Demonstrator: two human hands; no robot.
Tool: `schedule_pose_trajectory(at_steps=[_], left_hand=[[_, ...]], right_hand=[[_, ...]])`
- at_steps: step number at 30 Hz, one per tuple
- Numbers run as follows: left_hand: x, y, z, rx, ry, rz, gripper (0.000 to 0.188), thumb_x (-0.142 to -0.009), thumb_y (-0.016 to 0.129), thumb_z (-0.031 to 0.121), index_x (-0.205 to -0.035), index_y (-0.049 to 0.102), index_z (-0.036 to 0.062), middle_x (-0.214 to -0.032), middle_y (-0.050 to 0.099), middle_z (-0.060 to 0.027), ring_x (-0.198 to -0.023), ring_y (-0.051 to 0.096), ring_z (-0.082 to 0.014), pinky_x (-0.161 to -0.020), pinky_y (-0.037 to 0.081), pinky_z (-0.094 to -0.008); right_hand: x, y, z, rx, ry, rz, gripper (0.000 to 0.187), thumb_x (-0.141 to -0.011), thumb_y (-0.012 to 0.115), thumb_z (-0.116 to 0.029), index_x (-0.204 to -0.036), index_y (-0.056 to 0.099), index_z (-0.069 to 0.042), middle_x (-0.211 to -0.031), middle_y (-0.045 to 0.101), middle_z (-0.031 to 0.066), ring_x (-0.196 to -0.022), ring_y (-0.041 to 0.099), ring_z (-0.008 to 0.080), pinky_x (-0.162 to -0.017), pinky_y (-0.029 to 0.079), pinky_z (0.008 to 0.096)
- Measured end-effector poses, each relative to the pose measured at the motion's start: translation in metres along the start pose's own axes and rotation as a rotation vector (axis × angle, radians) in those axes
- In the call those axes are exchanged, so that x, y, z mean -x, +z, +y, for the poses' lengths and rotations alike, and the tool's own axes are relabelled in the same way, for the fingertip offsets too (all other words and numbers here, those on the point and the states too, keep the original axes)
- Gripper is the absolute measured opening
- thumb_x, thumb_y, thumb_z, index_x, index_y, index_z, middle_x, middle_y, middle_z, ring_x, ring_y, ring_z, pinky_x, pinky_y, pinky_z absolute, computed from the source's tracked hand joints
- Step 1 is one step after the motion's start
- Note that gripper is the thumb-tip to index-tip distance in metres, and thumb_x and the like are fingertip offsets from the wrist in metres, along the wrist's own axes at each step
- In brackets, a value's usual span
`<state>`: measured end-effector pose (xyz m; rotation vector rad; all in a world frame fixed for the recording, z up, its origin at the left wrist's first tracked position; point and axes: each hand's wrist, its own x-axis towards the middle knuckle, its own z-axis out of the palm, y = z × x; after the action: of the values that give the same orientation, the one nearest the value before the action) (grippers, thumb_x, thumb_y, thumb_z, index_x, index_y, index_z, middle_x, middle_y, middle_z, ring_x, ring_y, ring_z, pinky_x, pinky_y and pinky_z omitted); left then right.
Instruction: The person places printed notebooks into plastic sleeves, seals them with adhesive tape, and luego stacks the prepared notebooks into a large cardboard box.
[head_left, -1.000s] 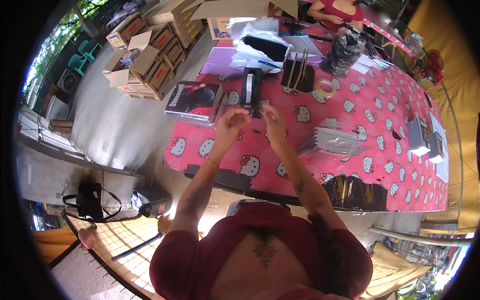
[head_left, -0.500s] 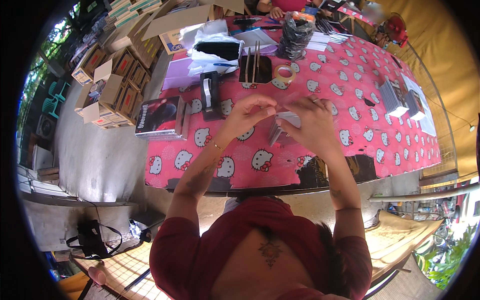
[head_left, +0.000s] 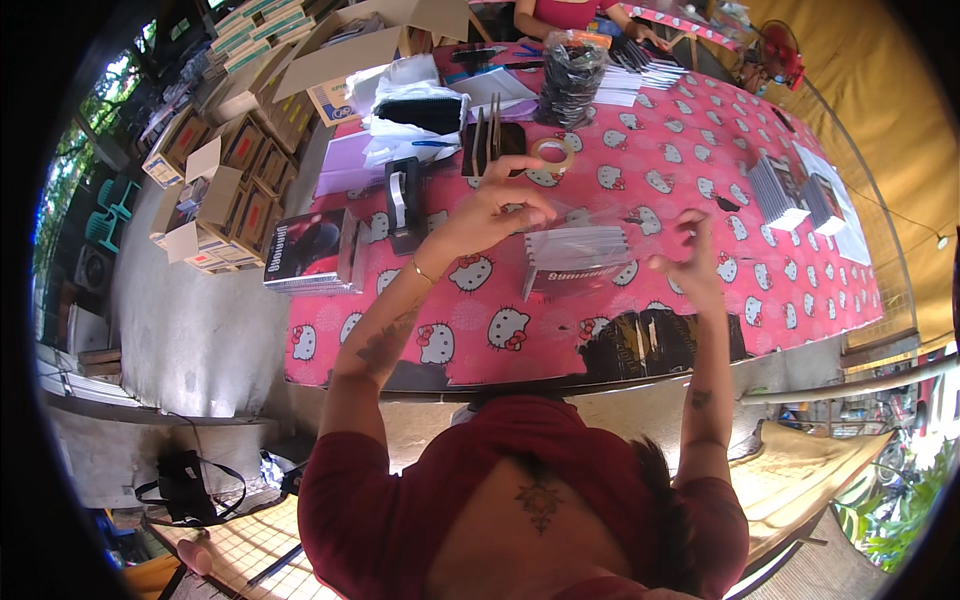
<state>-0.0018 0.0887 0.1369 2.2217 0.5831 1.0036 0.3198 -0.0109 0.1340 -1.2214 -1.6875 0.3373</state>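
Observation:
A small stack of thin booklets or cases point(head_left: 575, 270) with white edges and a dark printed side stands on the pink table in front of me. Loose clear plastic film point(head_left: 590, 216) wraps around it and sticks out past its top and right end. My left hand point(head_left: 492, 212) hovers at the stack's upper left corner, index finger raised and the others curled near the thumb, close to the film. Nothing solid shows between those fingers. To the right of the stack, my right hand point(head_left: 692, 262) is off it, fingers and thumb spread.
A dark-covered stack point(head_left: 312, 250) and a black tape dispenser point(head_left: 403, 205) lie to the left. Beyond are a tape roll point(head_left: 553, 154), a black bundle in plastic point(head_left: 572, 80) and white wrapping point(head_left: 415, 110). More stacks point(head_left: 778, 193) sit at right; another person works across the table.
My right hand has let go of the wrapped stack and moved right. The stack now shows its printed side toward me. My left hand has shifted slightly left, its index finger lifted.

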Motion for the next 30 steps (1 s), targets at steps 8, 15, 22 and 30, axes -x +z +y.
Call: schedule_pose_trajectory(at_steps=[8, 15, 22, 30], left_hand=[[-0.029, 0.056, -0.009, -0.329, 0.142, 0.029, 0.013, -0.082, 0.077, 0.020, -0.094, 0.078, 0.0250, -0.156, 0.030, -0.0069, -0.144, 0.025, -0.0308, -0.115, 0.018, -0.0481], [-0.029, 0.091, -0.037, -0.481, -0.010, 0.008, 0.037, -0.076, 0.081, 0.037, -0.107, 0.067, 0.0213, -0.161, 0.014, -0.0189, -0.148, 0.014, -0.0404, -0.114, 0.014, -0.0580], [-0.043, 0.076, -0.016, -0.284, -0.257, -0.038, 0.070, -0.077, 0.078, 0.052, -0.129, 0.049, 0.0159, -0.156, 0.018, -0.0304, -0.148, 0.013, -0.0445, -0.114, 0.014, -0.0620], [-0.035, 0.044, 0.086, -0.574, 0.095, 0.010, 0.022, -0.087, 0.073, 0.019, -0.106, 0.072, 0.0067, -0.134, 0.056, -0.0169, -0.128, 0.051, -0.0251, -0.108, 0.039, -0.0417]], right_hand=[[0.005, 0.043, 0.046, 0.146, -0.364, -0.512, 0.066, -0.060, 0.089, -0.022, -0.123, 0.068, -0.022, -0.144, 0.050, 0.0081, -0.135, 0.042, 0.0287, -0.110, 0.034, 0.0475], [0.004, 0.054, 0.051, 0.104, -0.385, -0.479, 0.068, -0.061, 0.087, -0.025, -0.126, 0.068, -0.026, -0.159, 0.028, 0.0128, -0.141, 0.036, 0.0349, -0.115, 0.030, 0.0509], [-0.001, 0.043, 0.054, -0.253, -0.217, -0.546, 0.062, -0.080, 0.078, -0.037, -0.136, 0.061, -0.016, -0.160, 0.026, 0.0164, -0.142, 0.034, 0.0320, -0.112, 0.032, 0.0454], [-0.058, 0.071, 0.082, -0.601, 0.406, -0.562, 0.048, -0.088, 0.075, -0.027, -0.125, 0.058, 0.001, -0.119, 0.064, 0.0112, -0.106, 0.061, 0.0152, -0.094, 0.047, 0.0320]])
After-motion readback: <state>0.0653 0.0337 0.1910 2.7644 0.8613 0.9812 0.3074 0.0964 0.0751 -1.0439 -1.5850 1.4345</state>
